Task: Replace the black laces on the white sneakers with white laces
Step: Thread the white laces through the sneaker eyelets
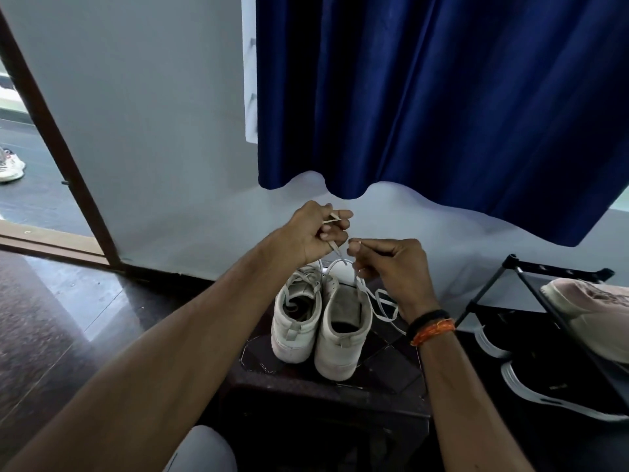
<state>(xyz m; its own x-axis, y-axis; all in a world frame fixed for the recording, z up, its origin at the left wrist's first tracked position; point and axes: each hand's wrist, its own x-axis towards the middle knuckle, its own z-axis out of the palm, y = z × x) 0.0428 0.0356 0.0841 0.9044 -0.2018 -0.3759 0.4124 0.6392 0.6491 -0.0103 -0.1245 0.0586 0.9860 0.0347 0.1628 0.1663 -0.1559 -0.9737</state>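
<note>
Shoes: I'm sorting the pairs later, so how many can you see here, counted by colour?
White sneakers on the stool, one already laced, one unlaced: 2
Black shoes with white soles, right, by the rack: 2
Pinkish shoe on the rack: 1
Light shoe outside the door: 1
Total: 6

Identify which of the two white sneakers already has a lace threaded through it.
The left sneaker: a white lace crosses its front. The right sneaker beside it shows a bare tongue.
</note>
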